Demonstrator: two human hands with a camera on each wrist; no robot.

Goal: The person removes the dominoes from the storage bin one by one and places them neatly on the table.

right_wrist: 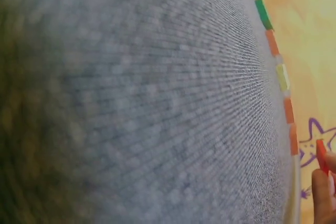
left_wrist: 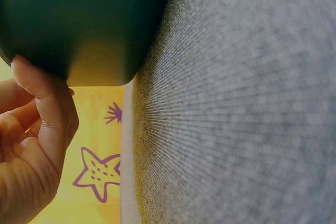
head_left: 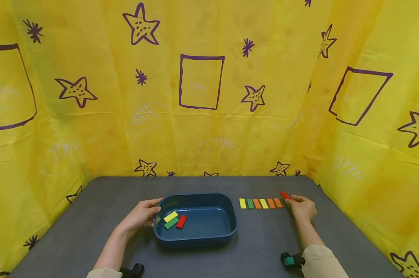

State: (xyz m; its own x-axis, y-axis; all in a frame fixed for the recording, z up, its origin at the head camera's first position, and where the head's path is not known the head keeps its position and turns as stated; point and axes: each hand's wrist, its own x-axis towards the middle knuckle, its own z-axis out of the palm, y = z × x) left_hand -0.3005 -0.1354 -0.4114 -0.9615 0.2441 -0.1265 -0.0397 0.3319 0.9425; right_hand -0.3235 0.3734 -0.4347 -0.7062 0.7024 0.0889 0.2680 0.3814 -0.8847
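A dark blue rectangular bin [head_left: 195,242] stands in the middle of the table. My left hand [head_left: 143,214] holds its left end by the rim; in the left wrist view that hand [left_wrist: 39,129] has a digit against the bin's outer wall [left_wrist: 89,19]. Inside the bin lie a yellow block [head_left: 170,217], a green block [head_left: 171,222] and a red block [head_left: 181,221]. Off to the right, my right hand [head_left: 302,206] pinches another red block [head_left: 285,195], seen also as a red block [right_wrist: 322,156] between fingertips in the right wrist view. It is tilted, just beyond the row's right end.
Right of the bin, several flat blocks stand side by side in a row: yellow [head_left: 242,203], green [head_left: 250,204], orange [head_left: 257,204], yellow [head_left: 263,204], then two orange [head_left: 271,203]. A yellow patterned curtain [head_left: 202,146] surrounds the grey table [head_left: 258,247] at the back and sides.
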